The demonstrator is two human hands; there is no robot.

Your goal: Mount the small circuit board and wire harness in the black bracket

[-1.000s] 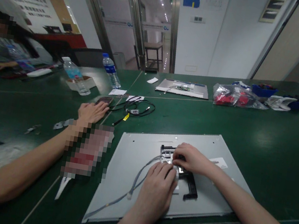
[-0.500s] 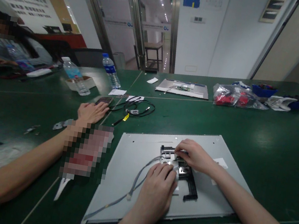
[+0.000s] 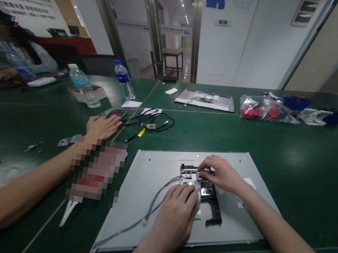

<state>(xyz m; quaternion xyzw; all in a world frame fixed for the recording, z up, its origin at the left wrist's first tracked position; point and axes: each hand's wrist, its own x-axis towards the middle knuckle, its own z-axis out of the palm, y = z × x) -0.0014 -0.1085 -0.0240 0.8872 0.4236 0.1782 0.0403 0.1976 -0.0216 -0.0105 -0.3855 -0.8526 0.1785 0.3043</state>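
A flat grey metal panel (image 3: 136, 182), like the back of a display screen, lies on the table before me. On it sits a black plastic bracket (image 3: 215, 211) with metal and circuit-board parts inside. My left hand (image 3: 179, 209) rests over the bracket's near left side, fingers bent close together and their tips on it. Across the bracket's far edge, my right hand (image 3: 219, 172) has its thumb and fingers pinched over the inner parts; what lies between them is hidden. A grey cable bundle (image 3: 150, 210) runs from the bracket to the panel's near left corner.
Another person's hand (image 3: 103, 127) lies by a dark phone-like device (image 3: 117, 114) at left. Beyond are a coiled black cable (image 3: 155, 127), two bottles (image 3: 125, 79), a second panel (image 3: 190, 99), a plastic bag of red items (image 3: 261, 110) and blue bins (image 3: 295, 103).
The view has shifted very slightly. Both my hands keep nearly the same places on the bracket. At the far left, the seated person's hand has moved.
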